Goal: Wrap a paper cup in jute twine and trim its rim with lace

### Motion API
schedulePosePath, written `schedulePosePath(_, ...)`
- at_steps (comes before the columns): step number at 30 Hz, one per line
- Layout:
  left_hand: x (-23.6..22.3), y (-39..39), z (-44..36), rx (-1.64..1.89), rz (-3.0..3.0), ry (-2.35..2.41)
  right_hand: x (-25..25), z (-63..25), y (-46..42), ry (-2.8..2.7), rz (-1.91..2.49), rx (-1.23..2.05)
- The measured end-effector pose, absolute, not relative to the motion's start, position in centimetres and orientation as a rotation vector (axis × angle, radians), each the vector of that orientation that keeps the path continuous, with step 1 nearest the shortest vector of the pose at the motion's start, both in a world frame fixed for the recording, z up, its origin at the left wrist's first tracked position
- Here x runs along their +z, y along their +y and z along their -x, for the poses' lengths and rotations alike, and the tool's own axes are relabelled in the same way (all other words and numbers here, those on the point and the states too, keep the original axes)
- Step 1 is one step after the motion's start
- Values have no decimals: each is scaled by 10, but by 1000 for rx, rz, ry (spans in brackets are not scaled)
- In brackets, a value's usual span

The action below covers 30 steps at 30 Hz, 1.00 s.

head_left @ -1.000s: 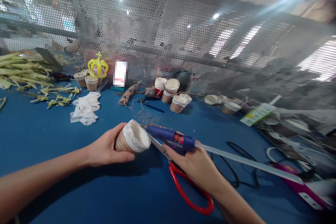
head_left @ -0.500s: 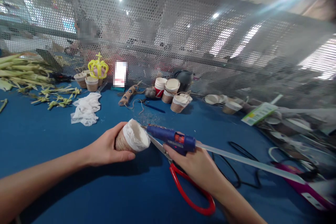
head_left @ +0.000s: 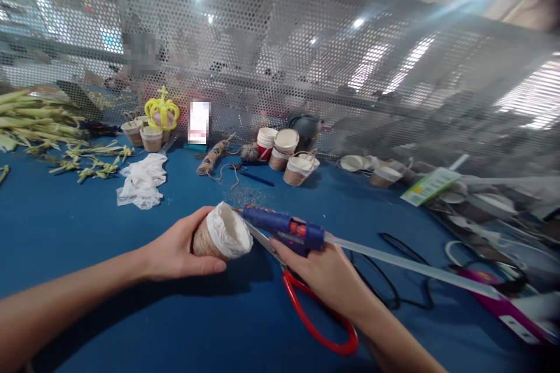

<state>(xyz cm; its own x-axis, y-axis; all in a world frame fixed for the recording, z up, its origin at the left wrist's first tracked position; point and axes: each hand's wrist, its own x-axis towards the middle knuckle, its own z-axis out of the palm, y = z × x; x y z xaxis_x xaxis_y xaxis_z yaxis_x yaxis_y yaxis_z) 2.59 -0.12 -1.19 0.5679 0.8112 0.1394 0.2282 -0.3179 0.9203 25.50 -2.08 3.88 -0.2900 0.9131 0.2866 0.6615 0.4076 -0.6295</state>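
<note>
My left hand (head_left: 184, 247) is closed around a small paper cup (head_left: 210, 242) wrapped in brown twine, with a crumpled white lining folded over its rim. The cup lies tilted, its mouth towards the right. In my right hand (head_left: 326, 274) is a blue hot glue gun (head_left: 280, 227) with a long translucent glue stick (head_left: 406, 268) coming out of its back. The nozzle points left, close to the cup's rim; whether it touches I cannot tell. Red-handled scissors (head_left: 324, 332) lie on the table under the gun and my right hand, partly hidden.
Crumpled white cloth (head_left: 143, 180) lies to the left, near knotted green strips (head_left: 98, 169). Twine (head_left: 212, 158), a blue pen (head_left: 258, 179) and several wrapped cups (head_left: 300, 169) stand further back. A black cord (head_left: 405, 303) loops at right. A perforated metal screen (head_left: 262, 41) closes off the back.
The cup in my left hand has turned slightly and sits a little lower and further right. The glue gun stays beside its rim, almost unmoved.
</note>
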Motion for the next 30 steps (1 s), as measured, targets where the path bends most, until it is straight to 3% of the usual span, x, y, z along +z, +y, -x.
schedulePosePath(30, -10, 6, -22, 891, -1778, 887, 42, -262, -20, -2217, 1160, 349)
